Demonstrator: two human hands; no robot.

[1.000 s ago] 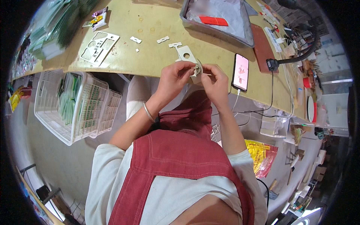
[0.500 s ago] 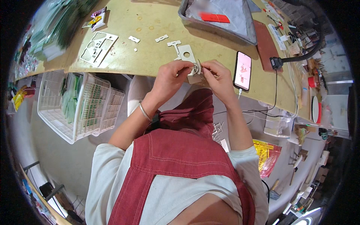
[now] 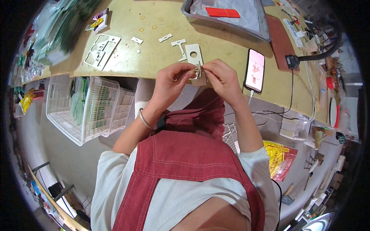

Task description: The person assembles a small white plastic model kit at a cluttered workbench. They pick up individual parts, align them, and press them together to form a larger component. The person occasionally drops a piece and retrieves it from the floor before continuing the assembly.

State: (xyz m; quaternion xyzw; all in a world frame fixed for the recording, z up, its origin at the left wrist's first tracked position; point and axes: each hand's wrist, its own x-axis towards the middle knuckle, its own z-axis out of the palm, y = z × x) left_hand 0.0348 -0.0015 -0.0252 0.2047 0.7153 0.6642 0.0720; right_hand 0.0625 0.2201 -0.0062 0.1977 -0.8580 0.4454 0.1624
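Observation:
My left hand [image 3: 171, 79] and my right hand [image 3: 223, 78] meet at the table's near edge. Thumbs and fingertips of both pinch a small assembly of thin, pale cut-out pieces [image 3: 198, 70]; the fingers hide part of it. Right under it lies a pale flat panel with a round hole [image 3: 190, 48], its near end by the table edge. Just beyond my left fingertips is a T-shaped pale piece [image 3: 180, 47]. Farther off are two small notched pieces, one in the middle [image 3: 165, 37] and another to the left [image 3: 137, 40]. A cut-out sheet [image 3: 111, 43] lies left of them.
A lit phone [image 3: 254, 71] on a white cable lies right of my hands. A grey tray [image 3: 227, 27] holds plastic film and a red strip [image 3: 222, 12]. Clear packets [image 3: 58, 34] are piled at the far left. White crates [image 3: 83, 111] stand below the table.
The view has shifted slightly. Both hands stay together, and the small assembly between the fingertips has turned a little, now looking narrower and more upright.

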